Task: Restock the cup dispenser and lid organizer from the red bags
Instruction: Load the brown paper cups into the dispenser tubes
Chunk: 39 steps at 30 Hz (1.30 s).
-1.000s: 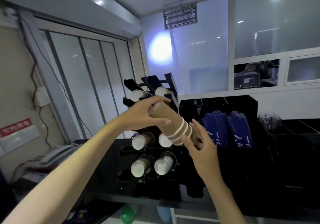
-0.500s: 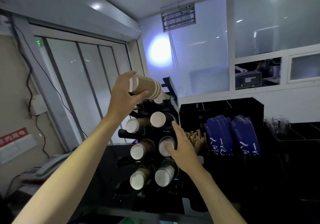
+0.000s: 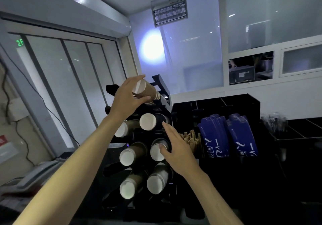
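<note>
My left hand grips a stack of brown ribbed paper cups, white base toward me, its rim end pushed into the top right slot of the black cup dispenser. Several slots below hold cup stacks showing white bases. My right hand rests with straight fingers on the dispenser's right side, thumb touching a cup base in the middle row. No red bags or lid organizer are visible.
Right of the dispenser stand a black organizer with brown stirrers, blue sleeves and a black tray with clear items. A grey phone lies at the left near the sliding door.
My left hand carried the cup stack up from mid-height and turned it into the top slot. My right hand let go of the stack and moved onto the dispenser's right side.
</note>
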Available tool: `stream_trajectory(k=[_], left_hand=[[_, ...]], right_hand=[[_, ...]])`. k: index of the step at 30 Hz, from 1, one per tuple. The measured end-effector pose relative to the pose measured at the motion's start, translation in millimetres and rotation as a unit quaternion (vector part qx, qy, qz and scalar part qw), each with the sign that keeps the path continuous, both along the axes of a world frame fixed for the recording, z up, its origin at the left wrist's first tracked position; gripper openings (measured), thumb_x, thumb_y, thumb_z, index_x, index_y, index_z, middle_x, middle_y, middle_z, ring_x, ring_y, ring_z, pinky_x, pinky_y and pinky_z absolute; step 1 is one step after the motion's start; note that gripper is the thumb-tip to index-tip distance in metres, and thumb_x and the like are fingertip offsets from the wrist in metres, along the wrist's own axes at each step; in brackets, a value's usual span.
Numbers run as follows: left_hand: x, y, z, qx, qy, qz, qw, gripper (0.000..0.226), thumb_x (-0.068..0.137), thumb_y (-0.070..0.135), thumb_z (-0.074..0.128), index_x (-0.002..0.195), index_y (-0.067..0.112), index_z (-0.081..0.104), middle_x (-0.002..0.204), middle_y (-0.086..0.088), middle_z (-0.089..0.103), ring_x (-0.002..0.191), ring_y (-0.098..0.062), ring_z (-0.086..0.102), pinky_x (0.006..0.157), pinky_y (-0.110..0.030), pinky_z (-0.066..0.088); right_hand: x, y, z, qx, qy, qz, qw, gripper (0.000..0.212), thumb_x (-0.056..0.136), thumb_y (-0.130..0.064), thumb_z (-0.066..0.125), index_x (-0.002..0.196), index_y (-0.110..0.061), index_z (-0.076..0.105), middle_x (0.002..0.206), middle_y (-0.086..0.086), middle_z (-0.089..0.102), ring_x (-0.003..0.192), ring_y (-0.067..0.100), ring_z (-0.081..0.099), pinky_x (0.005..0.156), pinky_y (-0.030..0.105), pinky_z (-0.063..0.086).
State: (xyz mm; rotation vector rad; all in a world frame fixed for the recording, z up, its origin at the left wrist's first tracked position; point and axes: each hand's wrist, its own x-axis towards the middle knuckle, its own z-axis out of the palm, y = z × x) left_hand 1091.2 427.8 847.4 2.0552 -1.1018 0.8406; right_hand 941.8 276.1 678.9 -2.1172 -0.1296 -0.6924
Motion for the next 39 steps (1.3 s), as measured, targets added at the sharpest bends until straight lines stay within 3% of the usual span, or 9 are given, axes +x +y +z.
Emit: stream_trajectory(k=[6, 10, 15, 17, 20, 25, 30, 34, 39], left_hand=[[16, -22, -18, 0.033, -0.001, 0.02, 0.999, 0.088, 0.09, 0.02, 0.083, 0.162, 0.032, 0.035, 0.157, 0.002, 0.042, 0.141, -0.019, 0.045, 0.107, -0.049, 0.053], [18, -26, -19, 0.075, 0.007, 0.039, 0.996, 0.074, 0.103, 0.044, 0.062, 0.165, 0.043, 0.02, 0.172, 0.01, 0.02, 0.145, -0.022, 0.043, 0.11, -0.047, 0.05], [12, -25, -21, 0.032, 0.0, 0.041, 0.999, 0.062, 0.096, 0.041, 0.074, 0.15, 0.029, 0.044, 0.147, 0.01, 0.052, 0.105, -0.022, 0.063, 0.091, -0.029, 0.055], [13, -24, -19, 0.017, 0.002, 0.043, 0.999, 0.061, 0.091, 0.038, 0.08, 0.142, 0.026, 0.049, 0.135, 0.011, 0.059, 0.106, -0.013, 0.061, 0.081, -0.011, 0.048], [14, -23, -17, 0.019, 0.006, 0.041, 0.999, 0.06, 0.089, 0.037, 0.084, 0.138, 0.024, 0.052, 0.13, 0.01, 0.062, 0.115, -0.009, 0.057, 0.08, -0.004, 0.04], [15, -22, -16, 0.018, 0.053, 0.065, 0.996, 0.081, 0.086, 0.033, 0.086, 0.15, 0.024, 0.037, 0.132, 0.013, 0.058, 0.11, -0.008, 0.054, 0.078, -0.01, 0.039], [11, -22, -16, 0.056, 0.08, 0.076, 0.992, 0.085, 0.09, 0.026, 0.083, 0.159, 0.018, 0.034, 0.159, 0.0, 0.044, 0.14, -0.025, 0.048, 0.112, -0.044, 0.045], [-10, -18, -13, 0.057, 0.089, 0.088, 0.991, 0.086, 0.096, 0.022, 0.076, 0.164, 0.018, 0.024, 0.168, -0.003, 0.034, 0.152, -0.026, 0.035, 0.12, -0.047, 0.037], [-70, 5, -33, 0.105, -0.003, 0.146, 0.984, 0.071, 0.101, 0.024, 0.065, 0.162, 0.018, 0.029, 0.165, -0.006, 0.035, 0.147, -0.032, 0.037, 0.098, -0.046, 0.049]], right_hand=[[-3, -6, 3, -0.036, -0.008, 0.002, 0.999, 0.077, 0.105, -0.029, 0.059, 0.166, -0.042, 0.013, 0.171, -0.027, 0.014, 0.152, -0.001, 0.029, 0.117, 0.016, 0.027], [-5, -7, 5, -0.06, -0.016, -0.008, 0.998, 0.078, 0.105, -0.027, 0.058, 0.166, -0.039, 0.013, 0.172, -0.024, 0.014, 0.148, 0.006, 0.04, 0.114, 0.018, 0.036], [-3, -4, 5, -0.06, -0.023, -0.025, 0.998, 0.077, 0.104, -0.027, 0.059, 0.166, -0.037, 0.016, 0.171, -0.024, 0.016, 0.138, 0.008, 0.052, 0.108, 0.023, 0.048], [-2, -3, 5, -0.052, -0.021, -0.025, 0.998, 0.076, 0.104, -0.026, 0.059, 0.165, -0.038, 0.017, 0.17, -0.025, 0.016, 0.137, 0.006, 0.052, 0.108, 0.022, 0.047], [-2, -2, 5, -0.048, -0.013, -0.026, 0.998, 0.076, 0.103, -0.025, 0.06, 0.165, -0.038, 0.018, 0.17, -0.025, 0.016, 0.136, 0.005, 0.053, 0.109, 0.021, 0.047], [-2, 1, 6, -0.063, -0.01, -0.041, 0.997, 0.075, 0.102, -0.023, 0.06, 0.164, -0.036, 0.019, 0.169, -0.025, 0.018, 0.139, 0.007, 0.051, 0.108, 0.022, 0.048], [-4, 3, 10, -0.115, -0.001, -0.084, 0.99, 0.076, 0.101, -0.026, 0.061, 0.164, -0.033, 0.019, 0.17, -0.018, 0.024, 0.107, 0.012, 0.068, 0.089, 0.025, 0.056], [-25, 2, 12, -0.149, 0.002, -0.083, 0.985, 0.083, 0.102, -0.03, 0.062, 0.167, -0.033, 0.012, 0.174, -0.019, 0.013, 0.103, 0.012, 0.069, 0.092, 0.03, 0.057], [-91, 9, 8, -0.129, -0.024, -0.069, 0.989, 0.063, 0.104, -0.032, 0.059, 0.161, -0.032, 0.033, 0.167, -0.016, 0.032, 0.148, 0.005, 0.039, 0.118, 0.027, 0.042]])
